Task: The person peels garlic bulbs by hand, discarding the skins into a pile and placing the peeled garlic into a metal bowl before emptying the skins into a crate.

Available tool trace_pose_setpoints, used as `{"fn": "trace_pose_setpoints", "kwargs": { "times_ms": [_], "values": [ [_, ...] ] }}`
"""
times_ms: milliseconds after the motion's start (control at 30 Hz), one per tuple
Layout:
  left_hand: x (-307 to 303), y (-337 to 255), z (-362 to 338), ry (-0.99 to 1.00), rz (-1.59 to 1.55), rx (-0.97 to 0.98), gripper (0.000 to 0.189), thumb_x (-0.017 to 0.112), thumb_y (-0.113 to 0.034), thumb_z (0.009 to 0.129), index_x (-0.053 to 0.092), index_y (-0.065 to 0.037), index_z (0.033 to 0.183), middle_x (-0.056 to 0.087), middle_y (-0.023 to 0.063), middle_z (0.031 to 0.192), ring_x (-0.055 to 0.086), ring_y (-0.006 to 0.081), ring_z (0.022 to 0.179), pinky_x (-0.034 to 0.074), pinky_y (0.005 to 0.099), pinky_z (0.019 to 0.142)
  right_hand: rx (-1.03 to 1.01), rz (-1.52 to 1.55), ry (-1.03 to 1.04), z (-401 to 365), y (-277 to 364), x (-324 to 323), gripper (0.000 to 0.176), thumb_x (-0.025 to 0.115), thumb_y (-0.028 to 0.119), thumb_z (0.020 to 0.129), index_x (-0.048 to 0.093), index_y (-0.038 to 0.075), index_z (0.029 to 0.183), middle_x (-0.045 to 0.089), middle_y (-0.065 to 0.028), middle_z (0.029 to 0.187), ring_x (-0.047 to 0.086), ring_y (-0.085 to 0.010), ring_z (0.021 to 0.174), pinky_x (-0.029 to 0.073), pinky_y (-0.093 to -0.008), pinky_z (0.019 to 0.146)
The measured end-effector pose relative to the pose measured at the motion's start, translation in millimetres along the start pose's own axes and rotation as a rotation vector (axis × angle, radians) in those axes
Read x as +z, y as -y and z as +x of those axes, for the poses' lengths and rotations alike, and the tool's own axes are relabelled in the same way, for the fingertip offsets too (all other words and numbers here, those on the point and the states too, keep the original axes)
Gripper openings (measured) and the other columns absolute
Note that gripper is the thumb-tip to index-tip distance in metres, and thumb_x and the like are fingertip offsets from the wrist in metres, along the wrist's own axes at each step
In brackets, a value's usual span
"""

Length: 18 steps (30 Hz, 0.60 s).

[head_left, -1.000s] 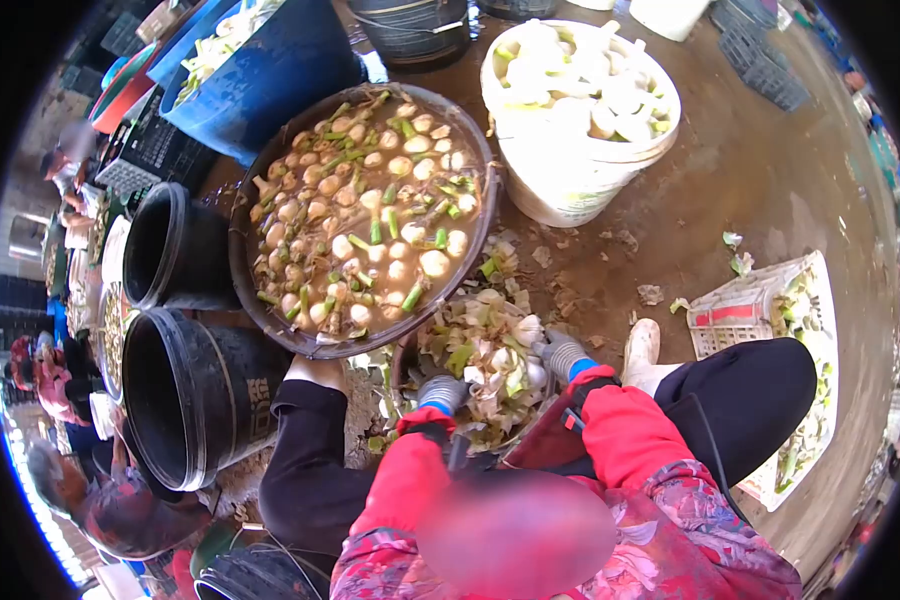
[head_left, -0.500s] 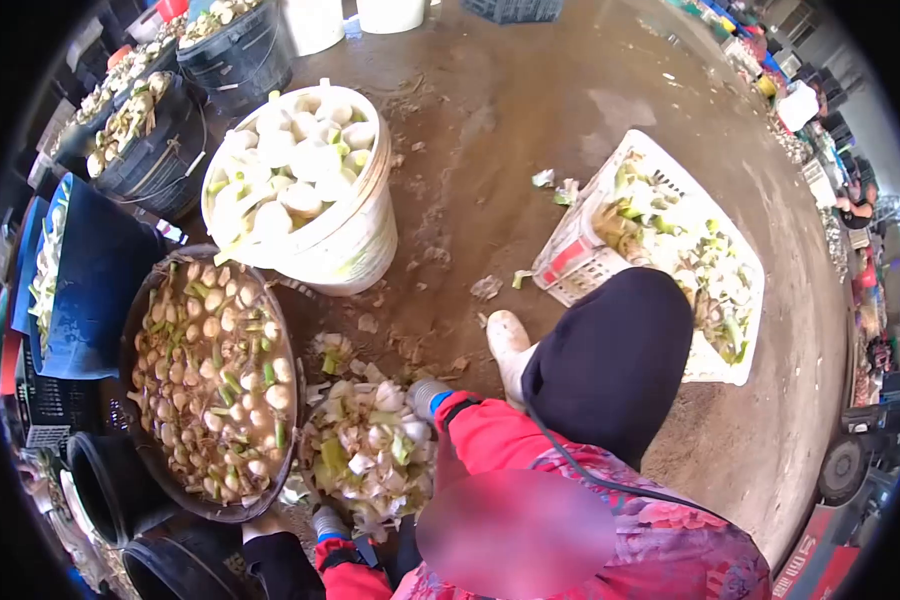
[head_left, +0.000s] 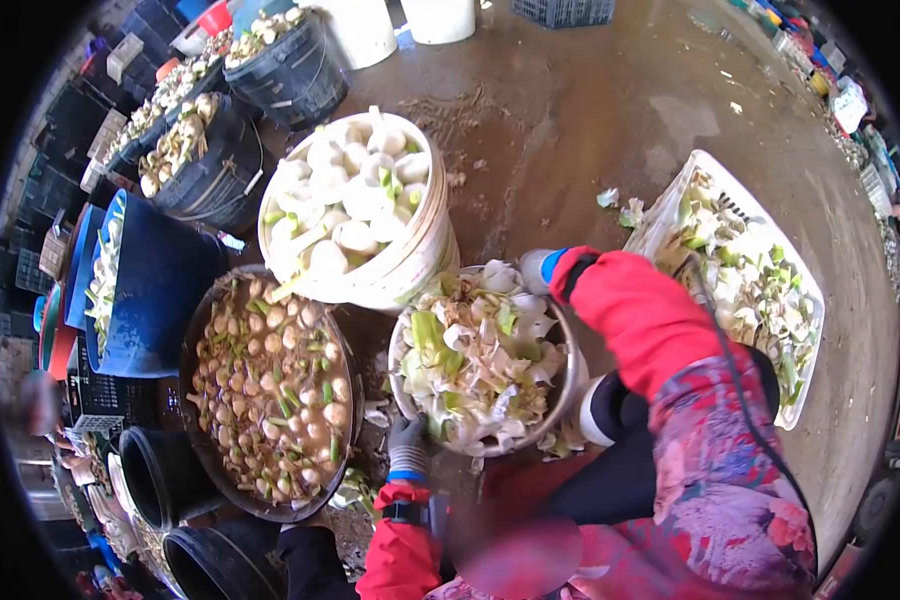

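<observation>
A round basin heaped with white and green bulb peelings is between my two gloved hands. My left hand, in a grey glove, grips the rim at its near left side. On the far right side of the rim, my right hand is closed, its fingers partly hidden by the basin. Directly beyond the basin stands a white bucket full of peeled white bulbs with short green stems. To the left is a wide dark tub where unpeeled bulbs float in brown water.
A white plastic crate of peelings lies at the right. Blue tub and black buckets of bulbs line the left and back. Dark, bare buckets tilt at the lower left. The floor is wet and muddy, with scattered scraps.
Both hands have taken hold of the basin and lifted it from the floor, up and to the right. My right arm has swung to the far side. The whole view has shifted.
</observation>
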<state>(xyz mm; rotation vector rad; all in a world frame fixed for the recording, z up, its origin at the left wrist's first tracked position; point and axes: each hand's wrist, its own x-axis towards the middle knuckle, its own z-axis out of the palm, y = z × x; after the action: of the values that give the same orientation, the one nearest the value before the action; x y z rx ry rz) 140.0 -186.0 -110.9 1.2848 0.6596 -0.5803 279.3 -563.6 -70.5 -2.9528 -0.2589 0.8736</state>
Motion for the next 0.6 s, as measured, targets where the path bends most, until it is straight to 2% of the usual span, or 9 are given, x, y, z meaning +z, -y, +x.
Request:
{"fn": "trace_pose_setpoints", "kwargs": {
  "times_ms": [100,200,233,300,367,433,500,567,600],
  "values": [
    [21,1,9,0.158,-0.007,-0.018,0.028,0.058,-0.016,0.086,0.056,-0.002,0.11,0.063,0.0089,0.092,0.062,0.0246,0.077,0.054,0.0388,0.069,-0.057,-0.167,0.159,-31,-37,-41,0.028,0.056,0.029,0.078,0.07,0.006,0.085,0.066,-0.0193,0.084,0.062,-0.0368,0.079,0.048,-0.0447,0.07],
    [73,-35,-20,0.151,-0.017,-0.014,0.026,0.058,-0.016,0.087,0.056,0.0,0.108,0.062,0.0097,0.094,0.062,0.0253,0.08,0.054,0.0386,0.071,0.073,-0.058,0.048,-66,-70,-64,0.028,0.053,0.026,0.079,0.069,0.003,0.084,0.065,-0.0201,0.081,0.062,-0.0363,0.078,0.048,-0.0447,0.069],
    [86,-46,-24,0.166,0.03,0.072,0.027,0.057,-0.015,0.087,0.055,0.001,0.109,0.063,0.0096,0.094,0.062,0.0249,0.081,0.054,0.038,0.073,0.093,-0.055,0.038,-74,-82,-70,0.028,0.053,0.026,0.079,0.069,0.003,0.084,0.065,-0.0201,0.081,0.062,-0.0363,0.078,0.048,-0.0447,0.069],
    [113,-71,-24,0.239,-0.004,0.182,0.024,0.064,-0.015,0.083,0.06,0.0,0.101,0.063,0.0054,0.084,0.058,0.0166,0.064,0.049,0.0287,0.059,0.113,-0.051,-0.086,-91,-108,-84,0.027,0.052,0.023,0.079,0.068,0.002,0.083,0.065,-0.0199,0.079,0.063,-0.0362,0.075,0.049,-0.0442,0.067],
    [151,-113,-43,0.302,0.032,0.238,0.022,0.063,-0.015,0.084,0.059,0.0,0.1,0.063,0.0048,0.083,0.058,0.0154,0.064,0.05,0.0282,0.059,0.119,-0.015,-0.219,-124,-127,-117,0.023,0.054,0.02,0.076,0.068,0.003,0.081,0.064,-0.0189,0.074,0.062,-0.0362,0.069,0.048,-0.0436,0.064],
    [204,-152,-67,0.347,0.039,0.298,0.02,0.061,-0.015,0.085,0.059,-0.001,0.098,0.062,0.0041,0.082,0.059,0.014,0.065,0.05,0.0267,0.059,0.01,-0.12,-0.344,-161,-162,-150,0.021,0.057,0.022,0.076,0.067,0.004,0.079,0.062,-0.0181,0.07,0.06,-0.0367,0.065,0.048,-0.0432,0.06],
    [249,-182,-75,0.449,0.066,0.341,0.019,0.061,-0.017,0.086,0.059,-0.003,0.098,0.062,0.0036,0.08,0.059,0.0127,0.065,0.051,0.0258,0.059,0.197,0.131,-0.562,-220,-188,-183,0.025,0.06,0.027,0.078,0.066,0.003,0.082,0.062,-0.0177,0.071,0.06,-0.0337,0.065,0.047,-0.0412,0.061],
    [303,-207,-89,0.535,0.154,0.471,0.019,0.061,-0.018,0.086,0.059,-0.004,0.098,0.061,0.0028,0.077,0.058,0.0124,0.064,0.052,0.0265,0.057,0.29,0.122,-0.713,-285,-215,-208,0.029,0.06,0.03,0.081,0.064,0.003,0.09,0.063,-0.0175,0.078,0.06,-0.0264,0.068,0.047,-0.0375,0.065],
    [331,-215,-95,0.598,0.183,0.527,0.019,0.061,-0.019,0.086,0.059,-0.004,0.098,0.06,0.0041,0.081,0.06,0.0158,0.07,0.053,0.0289,0.061,0.328,0.147,-0.785,-318,-231,-219,0.028,0.061,0.027,0.082,0.064,0.002,0.094,0.064,-0.0148,0.079,0.059,-0.0222,0.07,0.047,-0.036,0.067]
  ]
}}
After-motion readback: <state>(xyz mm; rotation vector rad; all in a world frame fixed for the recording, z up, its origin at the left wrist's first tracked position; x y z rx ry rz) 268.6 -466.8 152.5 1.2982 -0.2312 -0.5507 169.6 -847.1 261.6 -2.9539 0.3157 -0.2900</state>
